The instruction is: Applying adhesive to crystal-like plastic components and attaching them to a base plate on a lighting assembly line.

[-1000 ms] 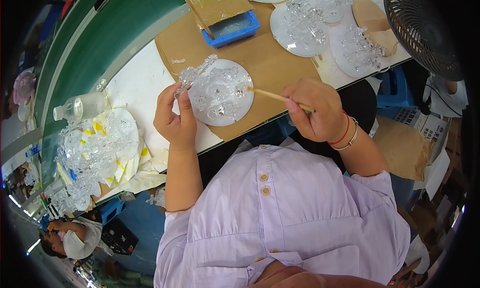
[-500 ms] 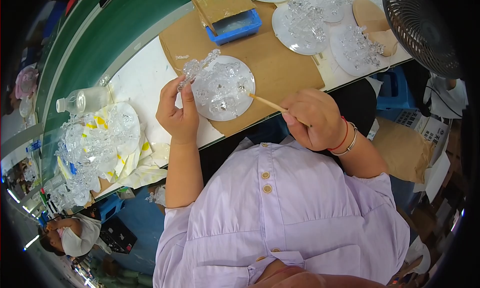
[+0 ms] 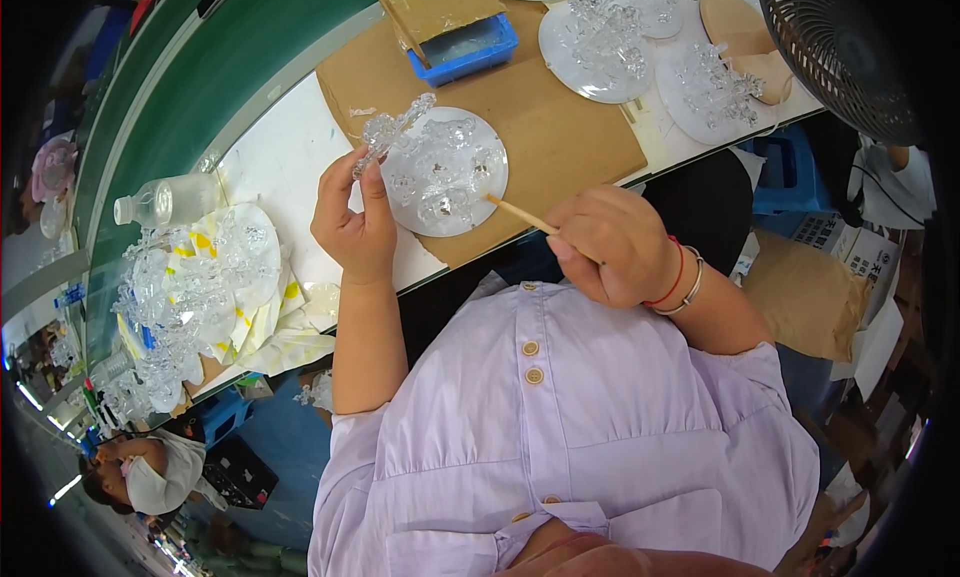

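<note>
Clear piece (image 3: 385, 132) in left hand (image 3: 355, 222), stick (image 3: 525, 218) in right hand (image 3: 615, 247).
Left thumb and fingers pinch the piece, which extends beyond their tips; right fingers are closed around the stick. Between both grips lies the plate (image 3: 490, 142), near the stick's tip.

Blue floor (image 3: 303, 457), white worktable (image 3: 285, 137), green surface (image 3: 275, 15) beyond, blue stool (image 3: 798, 167), bright strip lights (image 3: 66, 489)

Both forearms (image 3: 371, 342) extend beyond the torso (image 3: 650, 407). Beyond its left side, the left hand (image 3: 355, 222) points away, thumb (image 3: 374, 185) and forefinger (image 3: 338, 173) pinching; beyond its right side, the right hand (image 3: 615, 247) curls inward, thumb pressed against bent fingers (image 3: 598, 217).
</note>
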Demonstrator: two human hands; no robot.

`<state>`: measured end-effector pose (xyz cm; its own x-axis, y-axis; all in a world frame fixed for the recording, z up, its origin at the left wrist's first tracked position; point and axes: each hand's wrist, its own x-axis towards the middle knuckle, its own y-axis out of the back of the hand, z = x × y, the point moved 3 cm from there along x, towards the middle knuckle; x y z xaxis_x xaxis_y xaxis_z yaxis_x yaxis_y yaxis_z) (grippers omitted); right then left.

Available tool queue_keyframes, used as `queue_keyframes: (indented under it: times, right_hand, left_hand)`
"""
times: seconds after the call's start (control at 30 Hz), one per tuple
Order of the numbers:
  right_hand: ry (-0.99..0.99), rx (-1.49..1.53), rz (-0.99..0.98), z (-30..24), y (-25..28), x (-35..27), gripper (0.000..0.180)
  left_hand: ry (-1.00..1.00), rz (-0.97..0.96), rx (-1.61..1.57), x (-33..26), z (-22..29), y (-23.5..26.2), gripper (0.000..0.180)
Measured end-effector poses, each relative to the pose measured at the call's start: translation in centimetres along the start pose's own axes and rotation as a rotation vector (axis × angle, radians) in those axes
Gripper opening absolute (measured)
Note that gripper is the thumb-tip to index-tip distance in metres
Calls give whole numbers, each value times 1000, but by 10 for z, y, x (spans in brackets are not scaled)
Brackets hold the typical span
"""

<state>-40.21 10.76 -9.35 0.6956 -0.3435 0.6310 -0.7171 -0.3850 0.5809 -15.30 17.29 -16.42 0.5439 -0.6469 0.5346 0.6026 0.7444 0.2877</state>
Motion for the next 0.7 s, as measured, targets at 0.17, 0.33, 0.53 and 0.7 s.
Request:
queue_keyframes:
  times: [0.17, 0.33, 0.53, 0.7]
  right_hand:
    - [-1, 3, 27, 1, -9, 2, 16]
    - [-21, 14, 4, 0, -5, 0, 15]
    - [-85, -22, 66, 9, 9, -2, 14]
    - [-104, -36, 92, 21, 16, 1, 16]
  left_hand:
    - [0, 0, -1, 0, 0, -1, 15]
    - [-2, 1, 16, 1, 1, 0, 14]
    - [-52, -4, 154, -1, 12, 3, 14]
    - [-93, -71, 283, 1, 37, 10, 14]
